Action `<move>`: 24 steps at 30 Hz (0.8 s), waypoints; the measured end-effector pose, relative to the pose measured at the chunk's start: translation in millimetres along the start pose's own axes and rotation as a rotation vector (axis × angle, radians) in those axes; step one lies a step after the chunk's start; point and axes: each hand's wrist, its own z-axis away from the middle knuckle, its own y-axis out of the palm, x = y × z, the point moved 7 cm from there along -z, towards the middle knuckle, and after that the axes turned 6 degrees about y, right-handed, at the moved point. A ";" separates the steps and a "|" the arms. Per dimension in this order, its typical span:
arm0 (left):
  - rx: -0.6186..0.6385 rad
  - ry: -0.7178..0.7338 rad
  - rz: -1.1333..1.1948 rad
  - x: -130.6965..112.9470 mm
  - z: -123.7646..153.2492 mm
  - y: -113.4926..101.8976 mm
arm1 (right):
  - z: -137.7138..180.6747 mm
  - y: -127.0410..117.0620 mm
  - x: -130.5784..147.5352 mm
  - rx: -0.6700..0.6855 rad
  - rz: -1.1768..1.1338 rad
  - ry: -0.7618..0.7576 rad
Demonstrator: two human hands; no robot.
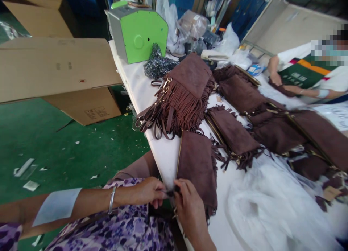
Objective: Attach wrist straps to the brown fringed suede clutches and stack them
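Note:
A dark brown suede pouch [196, 160] lies on the white table, its brass zip along the left side and fringe on the right. At its near left corner my two hands meet at the table's edge. My left hand [148, 192] is closed in a pinch on a small dark piece, too blurred to name. Close against it, my right hand [191, 211] has its fingers bent and pressed together at the same dark piece, beside the pouch's corner. Just beyond sits a pile of fringed brown pouches [190, 80] with wrist straps and brass clasps hanging to the left.
More brown pouches [236, 133] spread across the table's right half. White plastic wrapping [274, 204] bunches at the near right. A green machine [144, 35] stands at the back left, cardboard boxes [57, 68] beyond the left edge. Across the table a co-worker's hand [276, 78] handles brown material.

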 end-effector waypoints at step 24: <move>0.018 -0.107 0.102 -13.2 -8.3 28.4 | 56.0 24.0 -9.9 -0.319 -0.011 0.242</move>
